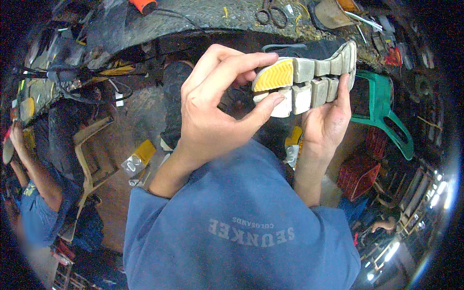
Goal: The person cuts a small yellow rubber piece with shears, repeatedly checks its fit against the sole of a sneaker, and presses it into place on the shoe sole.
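Note:
In front of my chest I hold up a dark shoe [316,50], its pale, segmented sole [316,67] turned toward me. A yellow piece with zigzag ridges [276,76] covers part of the sole at the left end. My left hand [205,104] pinches that end, index fingertip on the yellow piece's upper edge and thumb on a white sole block below. From beneath, my right hand [326,123] supports the shoe near its right half. One finger reaches up along the sole; the other right fingers are hidden behind it.
A worn workbench [222,14] runs across the front, bearing scissors [271,15], an orange corded tool [144,6] and a container [333,13]. Right stand a green plastic chair [382,104] and a red crate [358,176]. A co-worker [43,193] sits left. Yellow-and-white packages [139,158] lie on the floor.

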Demonstrator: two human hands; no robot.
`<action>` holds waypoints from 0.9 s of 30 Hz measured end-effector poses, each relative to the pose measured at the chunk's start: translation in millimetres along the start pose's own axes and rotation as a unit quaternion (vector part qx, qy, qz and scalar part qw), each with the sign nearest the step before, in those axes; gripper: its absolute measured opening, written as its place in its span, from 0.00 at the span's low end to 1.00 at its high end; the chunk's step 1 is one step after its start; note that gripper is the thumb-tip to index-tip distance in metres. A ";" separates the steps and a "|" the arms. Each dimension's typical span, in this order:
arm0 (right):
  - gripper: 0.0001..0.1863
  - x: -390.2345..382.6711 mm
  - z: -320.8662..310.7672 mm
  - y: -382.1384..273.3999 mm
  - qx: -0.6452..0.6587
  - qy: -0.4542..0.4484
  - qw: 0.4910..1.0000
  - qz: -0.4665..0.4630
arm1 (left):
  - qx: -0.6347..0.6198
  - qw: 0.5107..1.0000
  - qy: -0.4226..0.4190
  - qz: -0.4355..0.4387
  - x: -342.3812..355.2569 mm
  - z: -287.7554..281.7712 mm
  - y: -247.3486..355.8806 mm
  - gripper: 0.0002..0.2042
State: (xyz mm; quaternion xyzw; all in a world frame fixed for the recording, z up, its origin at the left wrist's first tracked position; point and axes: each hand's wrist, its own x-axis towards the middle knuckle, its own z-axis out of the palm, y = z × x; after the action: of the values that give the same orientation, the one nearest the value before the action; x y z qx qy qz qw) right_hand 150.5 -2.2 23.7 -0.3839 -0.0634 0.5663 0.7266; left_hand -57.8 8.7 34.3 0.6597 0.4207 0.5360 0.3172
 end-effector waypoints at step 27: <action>0.19 -10.5 20.1 0.7 -0.009 -0.002 0.994 -0.110 | 0.035 0.999 0.017 0.023 -4.3 0.4 -14.8 0.20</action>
State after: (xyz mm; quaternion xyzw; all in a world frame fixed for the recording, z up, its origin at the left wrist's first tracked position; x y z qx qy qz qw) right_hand 135.7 -1.5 40.9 -0.3796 -0.1117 0.4829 0.7812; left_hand -60.9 11.4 19.4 0.6706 0.4297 0.5388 0.2743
